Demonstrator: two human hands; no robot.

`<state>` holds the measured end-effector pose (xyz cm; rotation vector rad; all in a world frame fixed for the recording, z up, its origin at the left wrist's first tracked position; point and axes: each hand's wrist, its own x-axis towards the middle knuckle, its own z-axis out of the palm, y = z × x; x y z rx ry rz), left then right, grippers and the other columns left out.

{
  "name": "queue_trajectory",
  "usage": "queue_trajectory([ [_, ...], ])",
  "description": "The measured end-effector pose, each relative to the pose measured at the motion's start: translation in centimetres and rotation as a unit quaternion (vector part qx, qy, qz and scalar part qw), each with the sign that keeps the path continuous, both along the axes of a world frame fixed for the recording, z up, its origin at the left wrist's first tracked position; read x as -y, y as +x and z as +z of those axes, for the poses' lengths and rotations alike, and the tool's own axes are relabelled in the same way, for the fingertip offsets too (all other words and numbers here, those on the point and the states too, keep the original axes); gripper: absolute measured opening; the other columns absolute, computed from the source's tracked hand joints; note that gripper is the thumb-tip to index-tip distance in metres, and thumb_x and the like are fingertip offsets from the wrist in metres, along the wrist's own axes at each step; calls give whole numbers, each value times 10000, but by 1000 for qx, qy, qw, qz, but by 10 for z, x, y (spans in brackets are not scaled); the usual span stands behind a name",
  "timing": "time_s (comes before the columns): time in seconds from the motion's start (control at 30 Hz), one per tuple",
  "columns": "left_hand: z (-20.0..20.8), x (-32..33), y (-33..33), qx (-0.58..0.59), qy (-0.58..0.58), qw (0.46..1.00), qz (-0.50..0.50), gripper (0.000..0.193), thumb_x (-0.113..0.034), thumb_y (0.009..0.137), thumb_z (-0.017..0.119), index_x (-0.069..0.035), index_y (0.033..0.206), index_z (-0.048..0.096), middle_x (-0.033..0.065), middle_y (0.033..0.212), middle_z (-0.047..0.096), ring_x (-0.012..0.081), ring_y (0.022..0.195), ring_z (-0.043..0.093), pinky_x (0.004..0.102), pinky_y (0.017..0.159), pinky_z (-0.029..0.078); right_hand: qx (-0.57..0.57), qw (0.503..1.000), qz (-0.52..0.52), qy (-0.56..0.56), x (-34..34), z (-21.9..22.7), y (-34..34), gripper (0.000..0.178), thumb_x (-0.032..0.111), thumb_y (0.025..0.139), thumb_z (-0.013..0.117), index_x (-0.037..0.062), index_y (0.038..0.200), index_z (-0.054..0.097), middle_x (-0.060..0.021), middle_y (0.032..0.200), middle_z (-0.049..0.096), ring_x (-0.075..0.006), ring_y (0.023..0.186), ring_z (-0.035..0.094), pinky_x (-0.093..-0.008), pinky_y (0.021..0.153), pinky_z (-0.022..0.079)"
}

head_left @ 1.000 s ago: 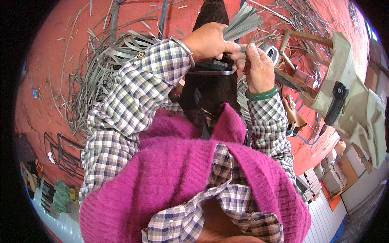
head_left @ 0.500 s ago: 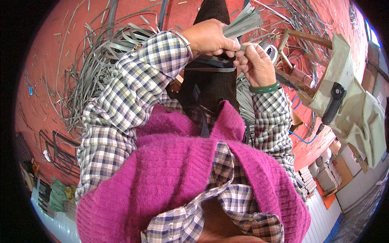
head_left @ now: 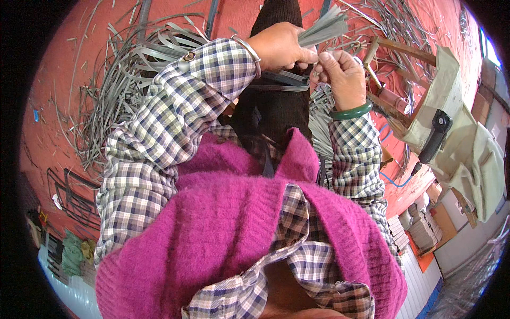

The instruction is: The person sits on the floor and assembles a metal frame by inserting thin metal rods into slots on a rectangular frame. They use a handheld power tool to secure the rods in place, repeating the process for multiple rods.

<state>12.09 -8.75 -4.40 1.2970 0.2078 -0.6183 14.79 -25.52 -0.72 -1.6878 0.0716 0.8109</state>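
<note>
A fanned bundle of thin grey flat strips (head_left: pixel 325 27) sticks out to the upper right from my left hand (head_left: pixel 277 45), which is closed around its lower part. Close beside it is my right hand (head_left: pixel 346 80), its thumb and fingertips pinched together near the left thumb. What lies in that pinch is too small to make out. Below the hands, several more grey strips (head_left: pixel 281 86) lie across my dark trousers (head_left: pixel 276 111).
Heaps of loose grey strips (head_left: pixel 114 101) lie on the red floor (head_left: pixel 58 127) at left, with more at upper right. On the right stands a wooden frame (head_left: pixel 406 50) with pale cloth (head_left: pixel 451 90) and a black-handled tool (head_left: pixel 436 135). Black metal frames (head_left: pixel 77 194) lie lower left.
My right hand has shifted slightly right and down, and its fingers have come away from the bundle's lower end. My left hand and the bundle have moved a little to the right.
</note>
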Motion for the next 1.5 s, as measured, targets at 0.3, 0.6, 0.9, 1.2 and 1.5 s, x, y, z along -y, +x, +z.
queue_trajectory([
  [0.3, -41, 11, -1, -10, 100, 995, -25, 301, -271, 753, 674, -14, 891, 600, 21, 616, 521, 81, 455, 433, 244, 417, 353, 104, 984, -3, -144, 58, 0, 11, 182, 89, 836, 547, -30, 969, 586, -62, 754, 609, -85, 612, 541, -208, 557, 446],
  [0.6, -56, 21, -5, 68, 192, 979, -6, 367, -327, 713, 669, -10, 897, 647, 205, 795, 620, 308, 743, 598, 358, 688, 451, 339, 841, -148, -394, 214, 61, 49, 214, 130, 826, 554, -6, 983, 608, -64, 858, 618, -124, 720, 567, -252, 644, 470],
  [0.9, -54, 16, -18, 60, 137, 988, 34, 359, -294, 725, 659, 5, 922, 635, 173, 811, 631, 262, 746, 597, 331, 710, 444, 429, 519, -127, -728, 396, 91, 66, 514, 194, 685, 616, 11, 1153, 507, -162, 992, 597, -256, 893, 579, -357, 815, 438],
  [1.2, -46, 10, -24, 10, 60, 994, 88, 237, -204, 774, 657, -14, 910, 620, 7, 739, 577, 90, 674, 513, 244, 646, 414, 511, 759, 48, -401, 187, 79, 53, 183, 17, 784, 576, -10, 959, 623, -121, 891, 640, -189, 835, 613, -266, 772, 466],
  [1.5, -20, 4, -16, -41, -11, 996, 82, 221, -229, 778, 671, -48, 886, 604, -37, 646, 494, 34, 537, 400, 197, 473, 309, 413, 871, 207, -165, 6, -8, 8, 242, 97, 724, 659, 87, 965, 635, -86, 771, 622, -209, 688, 616, -290, 610, 479],
])
